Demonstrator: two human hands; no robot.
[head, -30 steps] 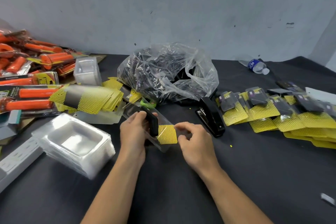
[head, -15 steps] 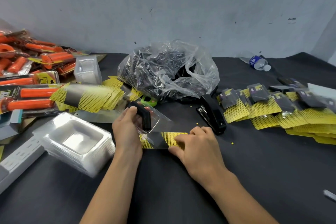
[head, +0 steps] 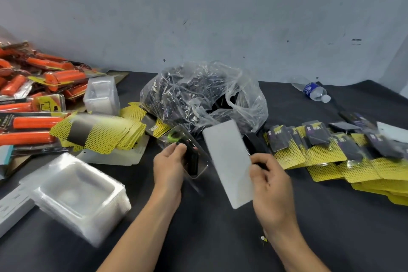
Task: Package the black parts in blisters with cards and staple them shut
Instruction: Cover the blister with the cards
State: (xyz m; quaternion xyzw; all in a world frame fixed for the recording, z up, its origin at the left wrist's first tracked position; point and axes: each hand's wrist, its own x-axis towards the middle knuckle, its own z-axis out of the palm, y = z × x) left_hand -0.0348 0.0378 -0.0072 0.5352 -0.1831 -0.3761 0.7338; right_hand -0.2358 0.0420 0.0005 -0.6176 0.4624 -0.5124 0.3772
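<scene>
Head view: left hand [head: 170, 165] curled round a clear blister [head: 203, 161], black part [head: 192, 160] tucked inside it, up off the table [head: 220, 238]. Beside it, right hand [head: 269, 183] pinching the card [head: 229, 165] by its edge. Half a second ago flat on the table, yellow side up; now lifted and flipped, white back showing. Looks ready to slide into the blister. Just behind the card, stapler [head: 254, 141], not yet used. Further back, bag of black parts [head: 198, 99].
</scene>
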